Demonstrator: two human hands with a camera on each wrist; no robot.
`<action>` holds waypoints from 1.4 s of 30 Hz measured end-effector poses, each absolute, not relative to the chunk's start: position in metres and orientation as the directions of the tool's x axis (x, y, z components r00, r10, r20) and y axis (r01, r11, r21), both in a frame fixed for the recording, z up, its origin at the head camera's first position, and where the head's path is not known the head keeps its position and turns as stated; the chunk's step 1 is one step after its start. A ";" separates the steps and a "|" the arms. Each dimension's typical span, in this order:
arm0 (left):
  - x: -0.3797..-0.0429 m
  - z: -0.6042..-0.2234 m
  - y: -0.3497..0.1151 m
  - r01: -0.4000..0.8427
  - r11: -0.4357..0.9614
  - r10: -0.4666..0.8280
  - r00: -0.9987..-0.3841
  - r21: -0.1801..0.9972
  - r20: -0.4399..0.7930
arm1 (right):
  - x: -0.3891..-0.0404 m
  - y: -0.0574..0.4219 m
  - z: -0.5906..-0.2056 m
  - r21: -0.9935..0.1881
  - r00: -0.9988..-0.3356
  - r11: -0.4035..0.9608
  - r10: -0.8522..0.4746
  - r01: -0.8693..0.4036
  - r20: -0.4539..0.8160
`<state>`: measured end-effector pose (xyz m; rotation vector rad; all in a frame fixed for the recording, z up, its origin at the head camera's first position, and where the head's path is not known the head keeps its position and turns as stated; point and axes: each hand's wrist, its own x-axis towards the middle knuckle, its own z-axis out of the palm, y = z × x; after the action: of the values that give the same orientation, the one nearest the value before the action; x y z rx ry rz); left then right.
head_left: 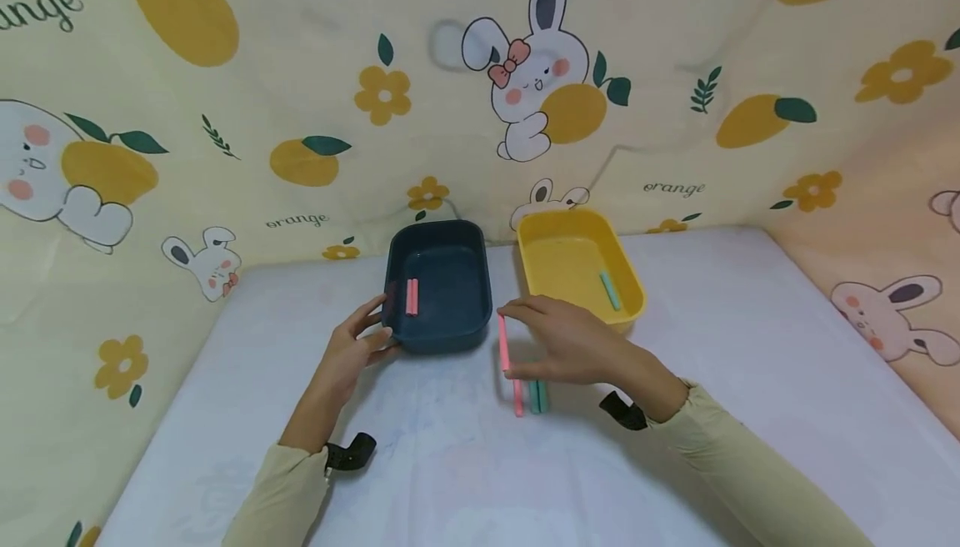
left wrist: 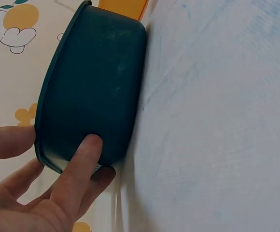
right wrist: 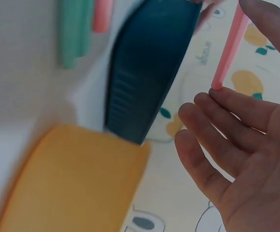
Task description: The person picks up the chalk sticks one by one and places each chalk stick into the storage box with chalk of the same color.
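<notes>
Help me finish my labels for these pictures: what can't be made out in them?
Head: part of the two green sticks on the white surface, hidden behind the right hand.
Head: the yellow bin's near left corner, behind the same hand.
Left wrist: the inside of the dark bin, hidden by its outer wall.
Right wrist: the green sticks' upper ends, cut off by the top edge.

Fingers (left wrist: 77,169) of the left hand (left wrist: 43,208) touch the dark teal bin (left wrist: 91,82) on the white surface (left wrist: 217,121).
</notes>
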<state>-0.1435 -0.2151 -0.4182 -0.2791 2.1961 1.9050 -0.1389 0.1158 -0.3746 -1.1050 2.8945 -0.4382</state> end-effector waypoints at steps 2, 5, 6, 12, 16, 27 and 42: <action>-0.143 -0.420 -0.214 -0.280 0.140 0.002 -0.959 0.950 -0.283 | -0.141 0.110 -0.372 -0.263 -0.748 0.710 -0.658 -0.653 0.081; -0.143 -0.421 -0.213 -0.275 0.135 0.008 -0.960 0.952 -0.278 | -0.145 0.101 -0.369 -0.265 -0.748 0.711 -0.661 -0.652 0.066; -0.143 -0.422 -0.212 -0.274 0.134 0.009 -0.961 0.952 -0.277 | -0.147 0.098 -0.368 -0.260 -0.749 0.714 -0.660 -0.650 0.060; -0.142 -0.422 -0.209 -0.263 0.136 -0.005 -0.964 0.955 -0.265 | -0.158 0.082 -0.369 -0.251 -0.757 0.728 -0.653 -0.638 0.031; -0.143 -0.425 -0.208 -0.276 0.136 -0.008 -0.961 0.951 -0.278 | -0.166 0.074 -0.372 -0.278 -0.764 0.733 -0.645 -0.621 0.005; -0.145 -0.429 -0.206 -0.277 0.125 -0.016 -0.961 0.953 -0.277 | -0.191 0.056 -0.387 -0.351 -0.766 0.725 -0.642 -0.593 -0.033; -0.142 -0.424 -0.212 -0.276 0.154 -0.037 -0.961 0.949 -0.274 | -0.224 0.020 -0.399 -0.514 -0.738 0.657 -0.672 -0.551 -0.067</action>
<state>-0.1423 -0.2115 -0.4238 -0.3083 2.2374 1.9050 -0.2245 0.0201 -0.3992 -0.9870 2.6238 -0.6915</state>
